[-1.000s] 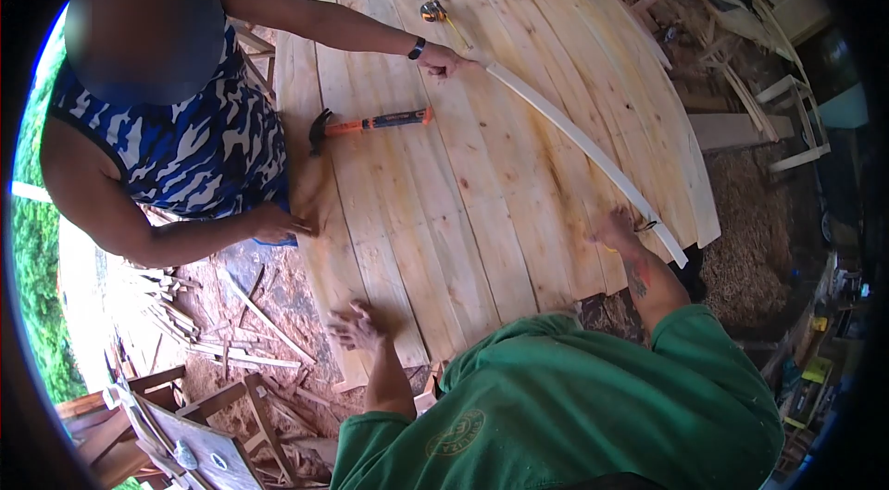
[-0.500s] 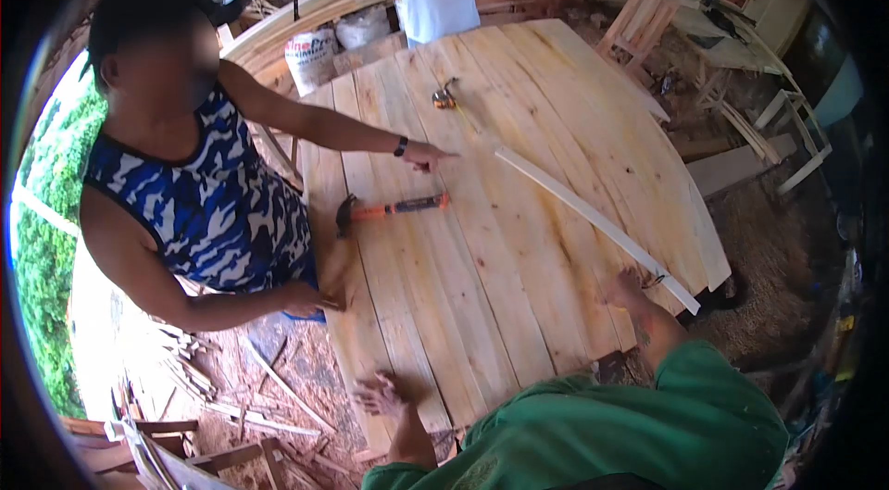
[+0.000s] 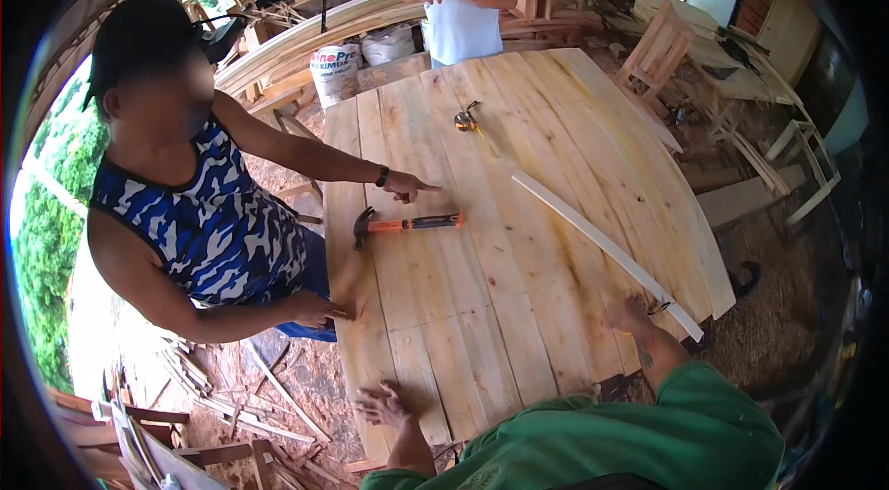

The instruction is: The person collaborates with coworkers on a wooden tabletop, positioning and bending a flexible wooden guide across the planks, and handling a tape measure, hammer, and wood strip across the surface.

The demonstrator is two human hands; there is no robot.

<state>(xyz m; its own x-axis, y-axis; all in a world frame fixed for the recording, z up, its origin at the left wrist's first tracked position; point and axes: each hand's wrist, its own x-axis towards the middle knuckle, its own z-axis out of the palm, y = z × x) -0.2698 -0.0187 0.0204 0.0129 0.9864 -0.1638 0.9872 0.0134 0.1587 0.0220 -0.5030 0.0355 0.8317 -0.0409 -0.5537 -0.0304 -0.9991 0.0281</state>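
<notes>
Head view: the left hand (image 3: 384,405) lies fingers spread on the plank panel (image 3: 444,286), near its left edge; boards run across to the right hand (image 3: 630,312), beside a pale wood strip (image 3: 593,240) whose near end juts past the edge, its grip unclear; beyond, a claw hammer (image 3: 407,223), a co-worker's pointing hand (image 3: 406,186), a tape measure (image 3: 466,119); past the panel, a sack (image 3: 335,75) partly reading "MAXIMU".

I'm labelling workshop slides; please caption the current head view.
Both hands on a broad plank panel, with a hammer, tape measure and pale strip.
</notes>
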